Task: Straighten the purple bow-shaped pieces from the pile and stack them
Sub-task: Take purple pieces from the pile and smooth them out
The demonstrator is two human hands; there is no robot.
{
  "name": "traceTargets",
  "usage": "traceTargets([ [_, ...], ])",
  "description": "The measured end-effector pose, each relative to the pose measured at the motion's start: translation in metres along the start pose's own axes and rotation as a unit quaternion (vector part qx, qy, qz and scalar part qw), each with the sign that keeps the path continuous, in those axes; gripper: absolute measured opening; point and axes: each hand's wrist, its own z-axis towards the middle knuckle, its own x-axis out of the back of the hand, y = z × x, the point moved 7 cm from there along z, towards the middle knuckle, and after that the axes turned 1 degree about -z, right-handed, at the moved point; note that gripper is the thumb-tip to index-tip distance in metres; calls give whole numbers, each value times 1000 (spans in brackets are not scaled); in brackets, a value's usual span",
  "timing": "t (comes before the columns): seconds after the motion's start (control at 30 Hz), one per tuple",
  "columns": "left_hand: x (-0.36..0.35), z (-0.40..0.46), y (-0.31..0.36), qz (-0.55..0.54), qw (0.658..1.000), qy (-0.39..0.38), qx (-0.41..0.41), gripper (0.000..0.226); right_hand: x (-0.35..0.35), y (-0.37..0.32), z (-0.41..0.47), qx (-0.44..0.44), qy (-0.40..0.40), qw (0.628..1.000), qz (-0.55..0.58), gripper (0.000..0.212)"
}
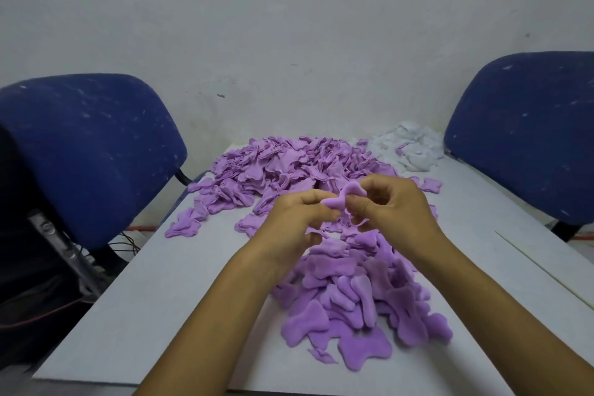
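Hands work together: left hand [297,210] and right hand [390,202] each pinch an end of one purple piece [342,198], pulling it flat; pile [289,164] beyond, straightened heap [363,292] beneath the wrists, handy for dropping.

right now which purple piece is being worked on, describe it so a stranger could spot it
Start at the grey table between the two blue chairs. Above its middle, the left hand and right hand meet. The bow piece pinched between them is the only one lifted off the piles.
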Motion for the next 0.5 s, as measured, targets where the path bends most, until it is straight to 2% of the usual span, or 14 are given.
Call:
traceTargets([
  [0.07,-10,-4,-5,-48,995,-76,48,25,1,-1,0,1,9,1000,-25,12],
  [0.13,-24,-11,-5,-135,971,-175,90,17,4,-1,2,0,17,999,-40,18],
  [0.2,-30,-19,-4,-212,944,-224,116,23,8,-2,3,0,13,998,-55,21],
  [0.27,-32,-21,-7,-241,935,-223,134,25,11,-4,4,8,9,997,-73,22],
  [0.33,-31,-19,-12,-228,944,-189,145,12,13,-5,4,15,11,997,-80,22],
  [0.4,-24,-14,-13,-157,968,-146,127,10,15,-5,4,15,24,996,-82,21],
  [0.5,-13,-4,-8,-71,994,-69,55,15,16,-2,3,5,28,997,-72,15],
])
